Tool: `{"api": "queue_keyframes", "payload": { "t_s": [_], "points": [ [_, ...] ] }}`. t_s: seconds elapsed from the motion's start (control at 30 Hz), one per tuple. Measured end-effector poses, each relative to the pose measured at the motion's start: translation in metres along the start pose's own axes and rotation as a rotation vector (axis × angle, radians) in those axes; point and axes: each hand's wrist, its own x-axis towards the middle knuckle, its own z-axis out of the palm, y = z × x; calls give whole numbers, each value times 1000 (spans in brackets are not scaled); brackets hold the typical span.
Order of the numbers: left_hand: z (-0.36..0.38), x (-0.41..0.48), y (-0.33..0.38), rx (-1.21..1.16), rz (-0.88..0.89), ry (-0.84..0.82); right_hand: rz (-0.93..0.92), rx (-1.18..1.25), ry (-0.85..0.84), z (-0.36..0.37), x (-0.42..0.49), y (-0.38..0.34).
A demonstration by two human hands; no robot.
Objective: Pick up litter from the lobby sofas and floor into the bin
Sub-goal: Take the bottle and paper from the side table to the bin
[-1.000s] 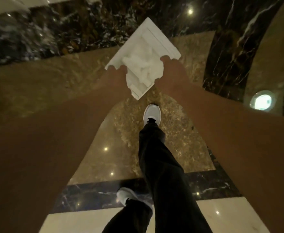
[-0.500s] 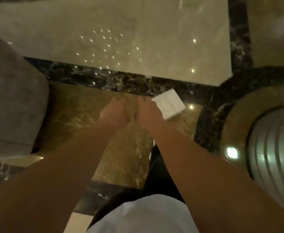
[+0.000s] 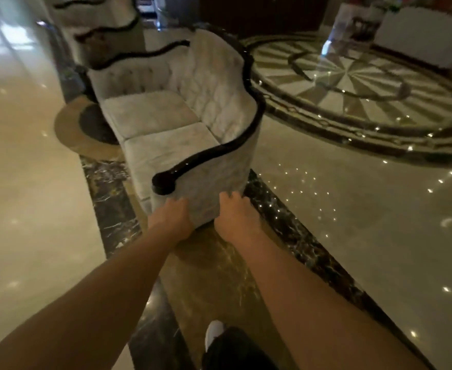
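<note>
A grey tufted two-seat sofa with a black curved wooden trim stands straight ahead; I see no litter on its cushions. My left hand and my right hand are stretched out side by side in front of the sofa's near armrest, backs up. Their fingers are loosely apart and nothing shows in either one. No bin and no litter are in view.
A second matching sofa stands behind the first. A round patterned floor medallion lies to the right, with a white counter beyond it. A dark marble strip runs along the polished floor. My white shoe is at the bottom.
One second ago both hands held a white box with crumpled paper. Half a second ago the box was leaving my hands near a ribbed metal bin. Now my hands are empty and I face the sofa.
</note>
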Motion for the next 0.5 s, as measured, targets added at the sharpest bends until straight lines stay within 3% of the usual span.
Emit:
{"api": "queue_keyframes", "payload": {
  "t_s": [0.17, 0.5],
  "points": [
    [-22, 36, -83, -51, -178, -67, -191, -139, -149, 25, 80, -81],
    [-68, 149, -264, -15, -594, 35, -397, -127, -375, 58, 285, -223]
  ]
}}
